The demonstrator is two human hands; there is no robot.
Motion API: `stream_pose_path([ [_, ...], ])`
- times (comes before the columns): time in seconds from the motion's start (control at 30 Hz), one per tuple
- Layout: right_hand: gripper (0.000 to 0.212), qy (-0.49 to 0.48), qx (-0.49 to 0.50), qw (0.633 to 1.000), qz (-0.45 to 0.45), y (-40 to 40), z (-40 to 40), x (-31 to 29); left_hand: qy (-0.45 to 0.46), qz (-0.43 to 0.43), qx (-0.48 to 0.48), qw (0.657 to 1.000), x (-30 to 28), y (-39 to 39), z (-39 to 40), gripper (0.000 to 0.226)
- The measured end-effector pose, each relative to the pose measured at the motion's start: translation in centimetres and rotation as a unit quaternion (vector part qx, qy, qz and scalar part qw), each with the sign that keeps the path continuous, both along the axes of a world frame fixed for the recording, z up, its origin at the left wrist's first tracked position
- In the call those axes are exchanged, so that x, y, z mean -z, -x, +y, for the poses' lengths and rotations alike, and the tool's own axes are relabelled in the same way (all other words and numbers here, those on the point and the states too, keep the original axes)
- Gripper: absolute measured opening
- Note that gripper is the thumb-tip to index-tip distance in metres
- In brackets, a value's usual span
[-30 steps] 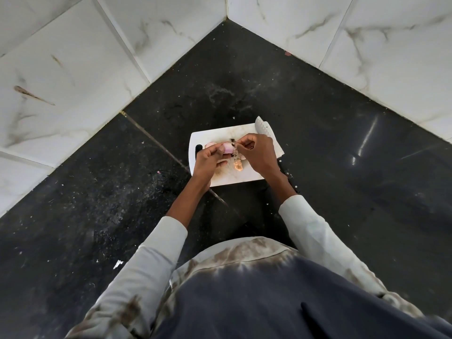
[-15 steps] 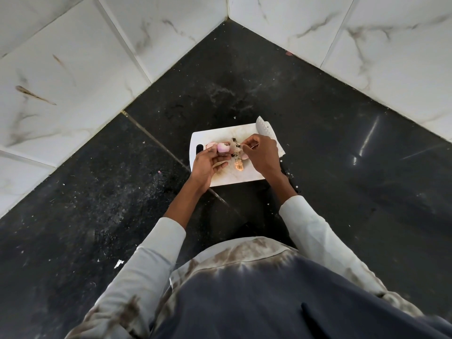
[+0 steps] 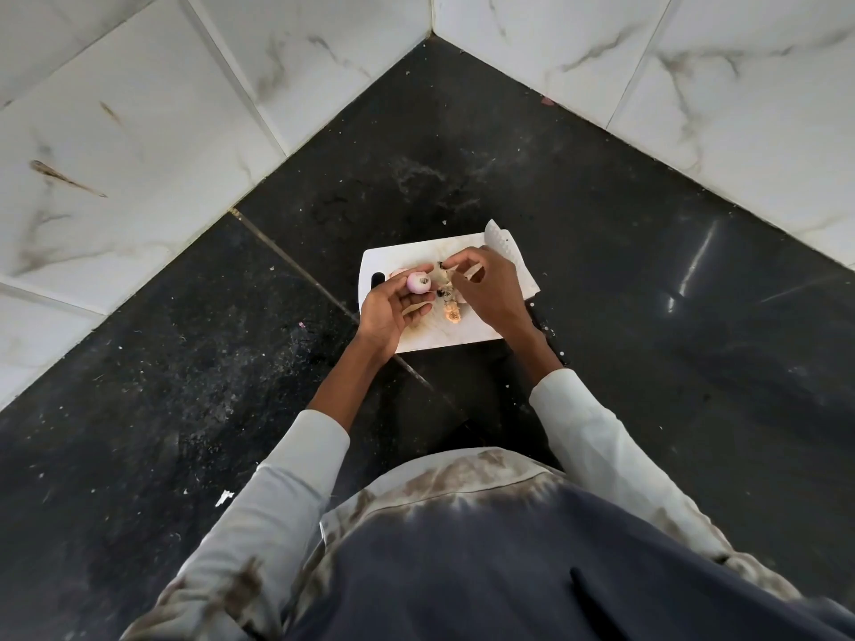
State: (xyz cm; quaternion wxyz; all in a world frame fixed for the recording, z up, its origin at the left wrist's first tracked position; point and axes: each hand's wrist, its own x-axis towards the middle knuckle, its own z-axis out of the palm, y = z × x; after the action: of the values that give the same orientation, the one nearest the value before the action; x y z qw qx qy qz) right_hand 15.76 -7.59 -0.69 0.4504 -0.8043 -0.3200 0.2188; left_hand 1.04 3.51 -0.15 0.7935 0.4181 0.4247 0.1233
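1. Black stone counter [image 3: 601, 316] fills the head view, set in a corner of white wall tiles [image 3: 139, 131]; crumbs and dust lie on it.
2. A white cutting board [image 3: 416, 252] lies flat on the counter in front of the person; both hands work just over it.
3. The left hand [image 3: 388, 312] has its fingers and thumb curled round a small pink onion [image 3: 418, 283]; the onion is up off the board, with its dark root end facing the camera.
4. The right hand [image 3: 492, 293] has its thumb and first finger closed on a bit of dry skin [image 3: 446, 274] just beside the onion; the other fingers are bent and hold nothing.
5. A knife [image 3: 499, 238] lies at the right edge of the board, its white blade poking out past the right hand; whether hand and knife touch cannot be told.
6. The onion looks smooth and round, so it may slip from the left fingers and roll onto the dusty counter; a hard tug on the skin could cause that.
7. The right hand could bump the blade when it comes down; the knife is very close under it.
8. The skin may tear and leave bits stuck near the root; then it would need more picking.
9. No bowl or pot shows; the board alone holds things; on it lie a heap of scraps [image 3: 452, 312] between the hands, and one more pink piece [image 3: 399, 272] behind the left fingers, near the handle hole [image 3: 378, 278].
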Motion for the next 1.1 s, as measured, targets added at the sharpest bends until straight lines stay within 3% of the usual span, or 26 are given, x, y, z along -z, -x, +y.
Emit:
stream_pose_path([
  [0.07,0.009,-0.025,-0.027,0.999,0.015,0.4,0.3,-0.5,0.008,0.003,-0.019,1.000,0.0,-0.1,-0.1,0.038],
  [0.2,0.026,-0.033,-0.030,0.998,0.047,1.2,0.8,-0.7,-0.002,0.016,-0.033,0.999,-0.1,-0.4,-0.4,0.033],
  [0.37,0.010,-0.046,-0.008,0.998,0.052,1.0,0.6,-0.4,-0.023,0.008,-0.009,1.000,-0.1,-0.4,-0.6,0.039],
  [0.57,0.008,-0.014,0.008,1.000,0.000,1.1,0.8,-0.2,-0.014,0.027,-0.030,0.999,0.4,-0.6,-0.8,0.034],
  [0.83,0.021,0.012,0.100,0.994,0.051,0.1,0.6,0.4,-0.166,0.046,-0.016,0.985,0.9,0.2,2.9,0.033],
  [1.1,0.014,0.043,0.049,0.996,0.064,0.5,0.6,0.8,-0.278,0.125,-0.066,0.950,2.1,0.9,6.4,0.033],
])
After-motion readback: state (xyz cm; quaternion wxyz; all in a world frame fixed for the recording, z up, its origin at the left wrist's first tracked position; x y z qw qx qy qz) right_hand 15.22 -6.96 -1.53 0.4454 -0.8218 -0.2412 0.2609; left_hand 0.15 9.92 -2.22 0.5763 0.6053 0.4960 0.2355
